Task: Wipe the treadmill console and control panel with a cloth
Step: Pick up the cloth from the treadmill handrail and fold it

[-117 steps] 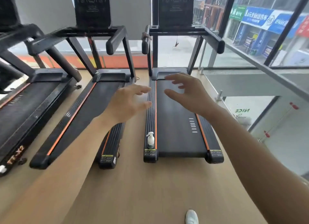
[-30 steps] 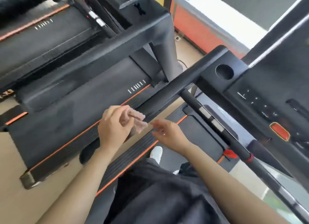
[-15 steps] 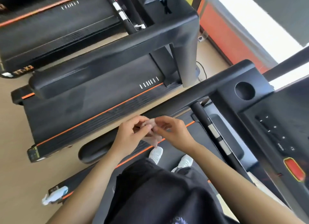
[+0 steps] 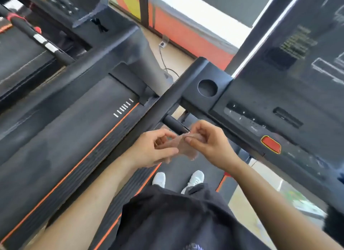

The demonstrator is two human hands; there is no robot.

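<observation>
A small pinkish cloth [image 4: 183,146] is stretched between both hands in front of my waist. My left hand [image 4: 154,150] grips its left part and my right hand [image 4: 206,141] pinches its upper right edge. The black treadmill console [image 4: 290,93] rises at the right, with its control panel [image 4: 245,117] of small buttons and a red stop button [image 4: 270,144] just right of my right hand. A round cup hole [image 4: 207,88] sits at the console's left corner. The hands are below and left of the panel, not touching it.
The black handrail [image 4: 160,108] runs diagonally just beyond my hands. A neighbouring treadmill belt [image 4: 74,130] with orange trim lies to the left. My white shoes [image 4: 193,179] stand on the belt below. A cable [image 4: 163,63] lies on the floor near the orange wall.
The view swung right and up, so the console fills more of the right side. Both hands still hold the cloth and have pulled it a little wider apart.
</observation>
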